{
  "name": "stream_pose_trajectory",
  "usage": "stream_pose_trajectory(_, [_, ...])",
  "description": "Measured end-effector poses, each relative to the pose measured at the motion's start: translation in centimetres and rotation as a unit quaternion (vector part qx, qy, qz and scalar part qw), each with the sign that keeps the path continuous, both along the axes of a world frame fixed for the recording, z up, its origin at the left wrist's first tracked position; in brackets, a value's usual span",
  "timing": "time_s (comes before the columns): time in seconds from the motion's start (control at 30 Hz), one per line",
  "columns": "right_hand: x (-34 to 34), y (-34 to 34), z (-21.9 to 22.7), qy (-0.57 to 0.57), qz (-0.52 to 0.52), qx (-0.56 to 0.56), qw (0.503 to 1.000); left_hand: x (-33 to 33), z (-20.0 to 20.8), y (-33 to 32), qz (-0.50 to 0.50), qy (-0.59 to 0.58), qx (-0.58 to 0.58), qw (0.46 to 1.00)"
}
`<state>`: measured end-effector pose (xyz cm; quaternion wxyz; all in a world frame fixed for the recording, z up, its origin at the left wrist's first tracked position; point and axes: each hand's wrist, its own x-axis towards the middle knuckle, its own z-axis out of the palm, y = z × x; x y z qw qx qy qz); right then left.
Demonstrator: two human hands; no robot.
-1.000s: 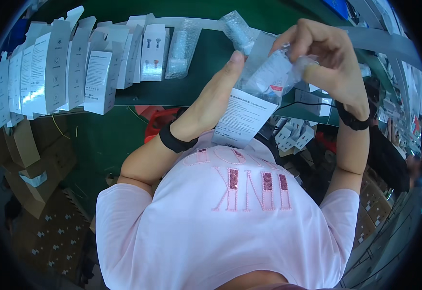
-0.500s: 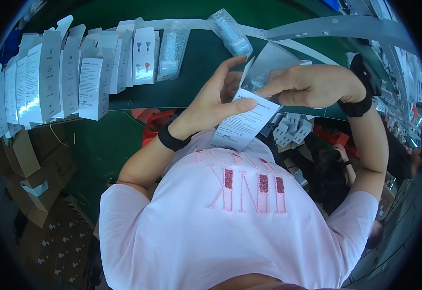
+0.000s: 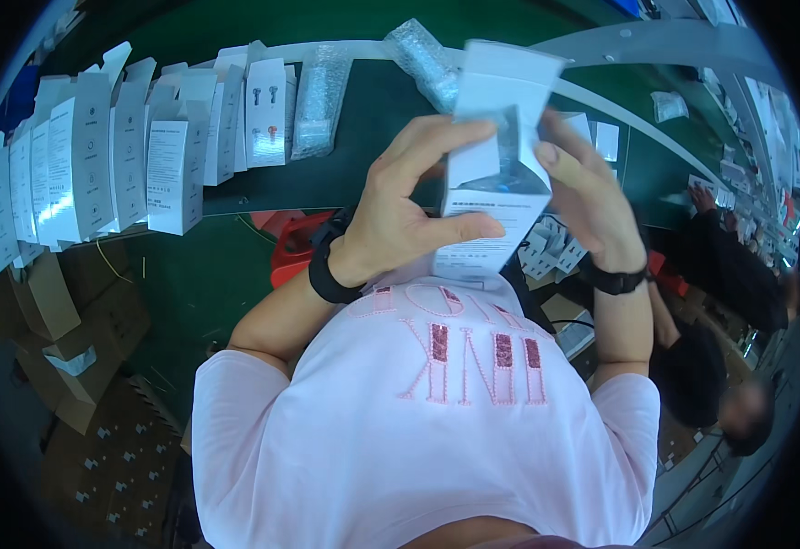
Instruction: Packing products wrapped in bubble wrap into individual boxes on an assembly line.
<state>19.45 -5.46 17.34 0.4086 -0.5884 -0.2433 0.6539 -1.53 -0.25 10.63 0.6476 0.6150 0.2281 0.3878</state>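
In front of my chest stands a white carton (image 3: 487,220), its top flaps raised and clear bubble wrap (image 3: 513,160) showing inside the mouth. My left hand (image 3: 395,197) grips it from the left, thumb across the printed front and fingers at the side flap. Close by the carton's right edge is my right hand (image 3: 592,188), somewhat blurred. Its thumb and fingers are apart with nothing visible between them; whether the thumb touches the flap I cannot tell.
A row of white cartons (image 3: 80,156) stands along the bench's left. Two bubble-wrapped packs (image 3: 322,105) (image 3: 423,69) lie beyond my hands. Brown cardboard boxes (image 3: 70,339) sit on the floor at left, near a red stool (image 3: 295,247). A co-worker (image 3: 739,265) is at right.
My right hand has come out of the carton's mouth and drawn back to its right side. The carton now stands more upright, its back flap raised, still in my left hand.
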Motion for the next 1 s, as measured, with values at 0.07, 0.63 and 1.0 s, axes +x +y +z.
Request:
stream_pose_trajectory(0.07, [-0.8,-0.6,-1.1,0.078,-0.019,-0.019,0.997,0.0,0.0,0.0,-0.062,0.058,0.006,0.996])
stream_pose_trajectory(0.63, [1.6,-3.3,-0.3,-0.242,0.169,0.253,0.921,3.1,-1.5,-2.1,-0.022,0.009,-0.097,0.995])
stream_pose_trajectory(1.0, [2.5,-4.8,0.0,-0.288,0.169,0.265,0.904,4.5,-1.8,-2.2,-0.088,0.014,-0.115,0.989])
